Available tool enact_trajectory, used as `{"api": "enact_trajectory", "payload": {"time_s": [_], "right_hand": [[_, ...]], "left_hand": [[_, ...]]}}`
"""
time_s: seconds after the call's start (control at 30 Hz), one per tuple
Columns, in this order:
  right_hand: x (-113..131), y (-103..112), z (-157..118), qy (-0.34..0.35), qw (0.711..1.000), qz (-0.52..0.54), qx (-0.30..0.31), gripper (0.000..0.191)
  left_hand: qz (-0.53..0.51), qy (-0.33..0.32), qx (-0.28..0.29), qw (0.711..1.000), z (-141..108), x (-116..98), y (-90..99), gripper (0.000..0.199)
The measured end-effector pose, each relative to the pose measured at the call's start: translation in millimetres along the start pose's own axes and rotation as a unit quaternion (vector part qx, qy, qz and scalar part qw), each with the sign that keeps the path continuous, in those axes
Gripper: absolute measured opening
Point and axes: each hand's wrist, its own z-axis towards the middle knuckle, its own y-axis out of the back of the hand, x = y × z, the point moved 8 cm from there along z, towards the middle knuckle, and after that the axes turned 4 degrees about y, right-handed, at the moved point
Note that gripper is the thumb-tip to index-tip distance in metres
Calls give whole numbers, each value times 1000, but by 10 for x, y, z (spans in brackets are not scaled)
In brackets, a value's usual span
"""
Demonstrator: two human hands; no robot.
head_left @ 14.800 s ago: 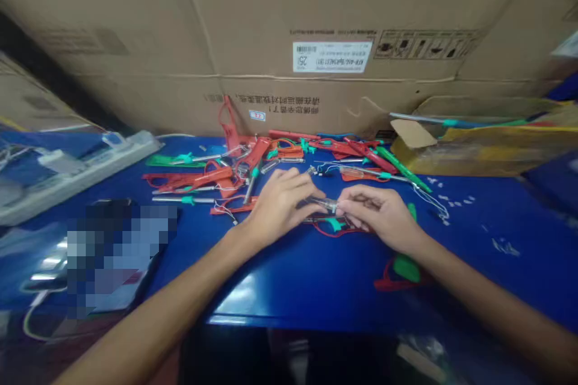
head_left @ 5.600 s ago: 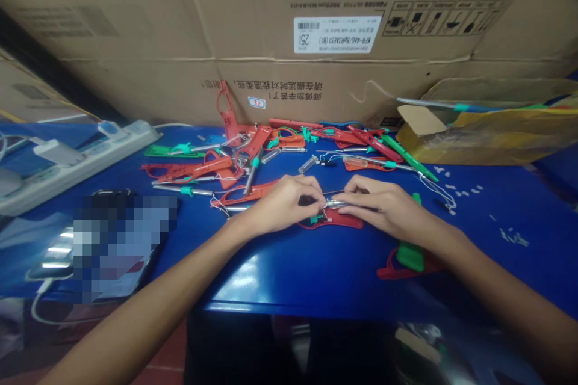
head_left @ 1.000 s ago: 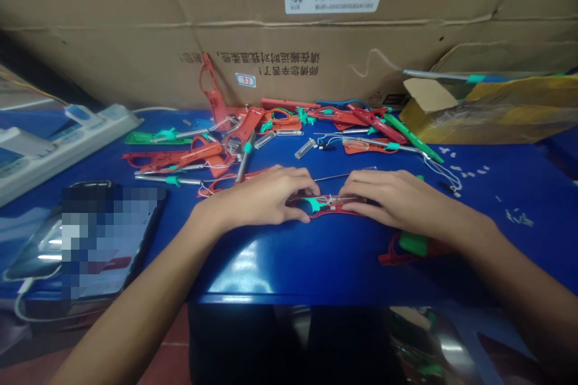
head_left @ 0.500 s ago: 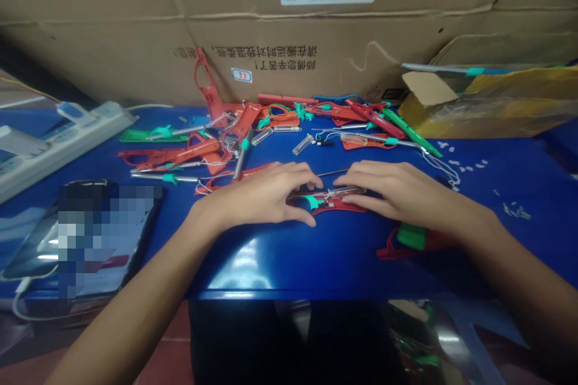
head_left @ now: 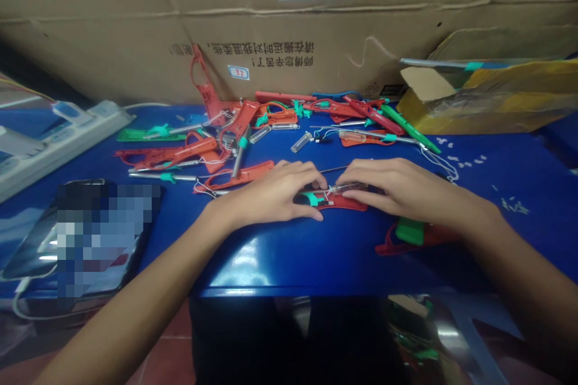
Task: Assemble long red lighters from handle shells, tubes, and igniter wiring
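A red plastic handle shell, like half of a long-nosed lighter, lies on the blue table in front of me. A teal trigger piece and thin white wires sit at its left part. My left hand is curled round that end, thumb on the near side and fingers on the far side. With thumb and fingers together, my right hand pinches a clear plastic tank over the shell's right part. A thin metal tube runs under my left hand, which hides part of it.
Red shells, metal tubes and clear tanks lie across the back. A cardboard box stands back right, a large carton behind. Left are a power strip and a phone. A green piece rests near my right forearm.
My fingers have shifted slightly over the shell, and the two hands are a little closer together. The clear tank sits slightly further right in the fingers. The view has tilted a little.
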Motion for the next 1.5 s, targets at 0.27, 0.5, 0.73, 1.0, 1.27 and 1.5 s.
{"api": "enact_trajectory", "payload": {"time_s": [0.27, 0.5, 0.73, 1.0, 1.27, 1.5], "right_hand": [[24, 18, 4, 4, 1000, -14, 0, 27], [17, 0, 2, 6, 1000, -17, 5, 27], [45, 1, 0, 20, 1000, -20, 12, 29], [56, 7, 7, 20, 1000, -18, 15, 28], [24, -32, 5, 6, 1000, -14, 23, 25], [25, -31, 10, -2, 1000, -13, 18, 23]], "left_hand": [[-11, 9, 3, 1000, 9, 8, 1, 40], [-7, -8, 4, 1000, 6, -12, -3, 35], [3, -12, 8, 1000, -10, -19, 6, 37], [8, -22, 5, 1000, 3, -39, -7, 35], [6, -30, 0, 1000, -9, -42, -3, 33], [8, -28, -1, 1000, -21, -44, -4, 34]]}}
